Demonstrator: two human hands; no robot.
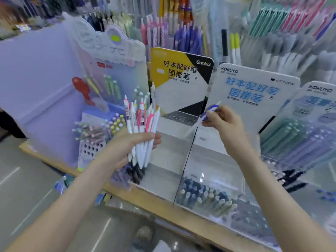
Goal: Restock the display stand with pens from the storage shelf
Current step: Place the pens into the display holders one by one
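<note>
left hand [131,148]: fingers and thumb curled round a bundle of white plastic click pens with pink clips [141,128], grasped at mid-barrel. we note the bundle stands close to upright, long axis vertical and fanned a little at the top. clip and button ends point up, tips point down past the heel of the hand. barcode stickers show on two barrels.

right hand [224,120]: thumb and fingertips pinch a single white pen with a blue clip [209,113] near its clip end. its long axis runs on a diagonal, clip end up and to the right at the fingers, barrel slanting down and to the left. the lower end is motion-blurred, so we cannot read the tip.

outward: the bundle hangs just in front of a clear acrylic display stand with a yellow-and-black header card [169,179]. the single pen sits over the seam between that stand and a neighbouring clear stand with a white header card printed in blue [254,84]. capped dark-blue and pale pens [205,197] lie in the front compartment of the white-card stand. both stands rest on a light wooden shelf [154,202]. a lilac cardboard display [45,88] stands to the left. blurred racks of hanging pens [181,33] fill the back.
</note>
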